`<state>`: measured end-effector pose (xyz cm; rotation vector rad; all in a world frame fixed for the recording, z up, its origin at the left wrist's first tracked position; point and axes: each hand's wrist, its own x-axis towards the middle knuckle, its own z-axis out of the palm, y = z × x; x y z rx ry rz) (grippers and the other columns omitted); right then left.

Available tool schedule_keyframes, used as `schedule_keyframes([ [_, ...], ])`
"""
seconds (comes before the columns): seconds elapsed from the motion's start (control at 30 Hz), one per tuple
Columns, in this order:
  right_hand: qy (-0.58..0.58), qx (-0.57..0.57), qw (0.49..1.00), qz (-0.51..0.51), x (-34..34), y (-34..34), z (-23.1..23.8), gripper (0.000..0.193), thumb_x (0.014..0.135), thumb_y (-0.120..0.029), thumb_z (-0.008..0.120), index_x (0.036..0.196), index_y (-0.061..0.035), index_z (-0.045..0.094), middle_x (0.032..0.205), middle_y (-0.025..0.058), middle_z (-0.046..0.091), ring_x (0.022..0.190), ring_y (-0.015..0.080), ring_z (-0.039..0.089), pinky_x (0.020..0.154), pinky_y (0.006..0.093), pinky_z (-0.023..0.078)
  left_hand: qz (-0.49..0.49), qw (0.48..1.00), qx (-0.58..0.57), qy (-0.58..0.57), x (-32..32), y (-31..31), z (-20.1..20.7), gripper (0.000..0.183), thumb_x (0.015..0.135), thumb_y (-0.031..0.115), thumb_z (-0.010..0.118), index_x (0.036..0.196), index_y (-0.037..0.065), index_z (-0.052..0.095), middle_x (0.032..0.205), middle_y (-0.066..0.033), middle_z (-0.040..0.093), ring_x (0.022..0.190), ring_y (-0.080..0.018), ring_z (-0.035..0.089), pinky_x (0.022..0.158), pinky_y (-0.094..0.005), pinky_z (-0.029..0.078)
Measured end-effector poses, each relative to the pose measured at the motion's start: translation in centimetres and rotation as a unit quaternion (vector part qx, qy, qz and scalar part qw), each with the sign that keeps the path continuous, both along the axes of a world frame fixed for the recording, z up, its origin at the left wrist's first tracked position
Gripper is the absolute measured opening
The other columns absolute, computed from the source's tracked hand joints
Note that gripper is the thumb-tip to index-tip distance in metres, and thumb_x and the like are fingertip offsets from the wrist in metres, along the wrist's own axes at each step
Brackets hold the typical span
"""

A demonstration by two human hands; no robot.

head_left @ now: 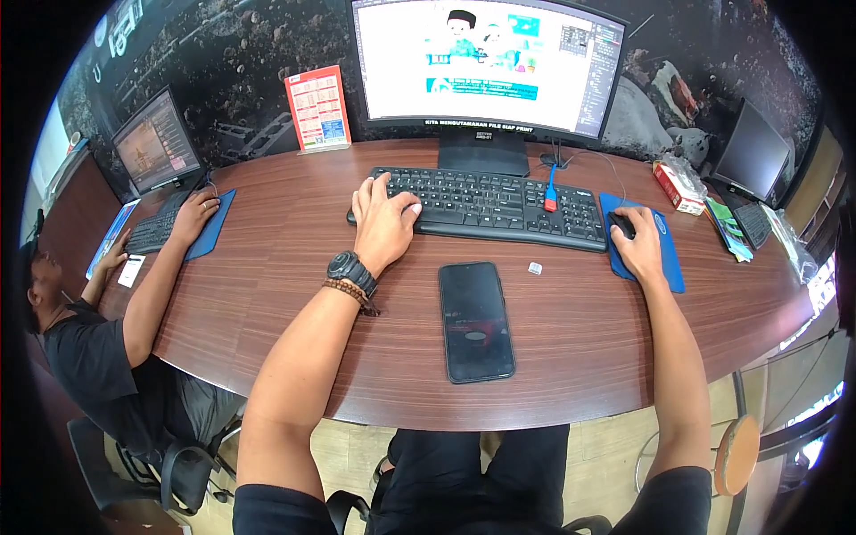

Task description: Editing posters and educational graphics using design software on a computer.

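My left hand (383, 225) rests on the left end of a black keyboard (499, 207), its fingers apart on the keys and nothing held. A black watch (348, 266) and a beaded bracelet circle that wrist. To the right of the keyboard, my right hand (642, 251) is wrapped over a black computer mouse (621, 226) on a blue mouse pad (670, 267). Behind the keyboard stands a wide monitor (392, 67) showing a cartoon layout in an editing program. A dark smartphone (477, 321) lies face up between my forearms.
A small white cube-like piece (535, 268) lies near the phone. Across the keyboard rests a blue-and-red plug (550, 198). A desk calendar (317, 107) stands at the back. At left, another person (89, 357) uses a computer. A red-white box (679, 187) sits at right, near another monitor (753, 152).
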<state>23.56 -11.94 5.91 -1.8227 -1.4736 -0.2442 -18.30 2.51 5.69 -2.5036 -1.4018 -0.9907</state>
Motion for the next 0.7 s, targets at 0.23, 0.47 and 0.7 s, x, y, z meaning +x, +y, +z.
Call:
schedule_keyframes([
  [0.23,-0.003,0.007,1.000,0.019,0.26,0.07,-0.06,0.033,0.082,-0.018,0.068,0.111,-0.0030,0.071,0.117,0.0173,0.062,0.111,0.0352,0.061,0.099,0.0416,0.048,0.030,0.999,-0.039,-0.019,0.35,-0.20,-0.05,0.040,0.094,0.042,0.066,0.121,0.014,0.071,0.150,-0.0322,0.038,0.142,-0.0474,0.028,0.117,-0.0563,0.020],
  [0.47,-0.008,0.020,0.999,0.026,0.20,0.12,-0.07,0.031,0.082,-0.016,0.070,0.109,-0.0022,0.072,0.114,0.0168,0.064,0.110,0.0347,0.062,0.098,0.0411,0.049,0.041,0.996,-0.064,-0.037,0.16,-0.13,-0.32,0.063,0.093,0.052,0.064,0.139,0.011,0.058,0.151,-0.0345,0.034,0.144,-0.0491,0.023,0.116,-0.0614,0.018],
  [0.7,-0.008,0.019,0.999,0.027,0.24,0.21,-0.08,0.031,0.082,-0.017,0.070,0.110,-0.0028,0.072,0.114,0.0172,0.064,0.110,0.0349,0.062,0.098,0.0414,0.049,0.030,0.997,-0.061,-0.046,0.00,0.05,-0.57,0.066,0.092,0.053,0.065,0.139,0.008,0.057,0.149,-0.0350,0.035,0.143,-0.0485,0.023,0.115,-0.0646,0.016],
])
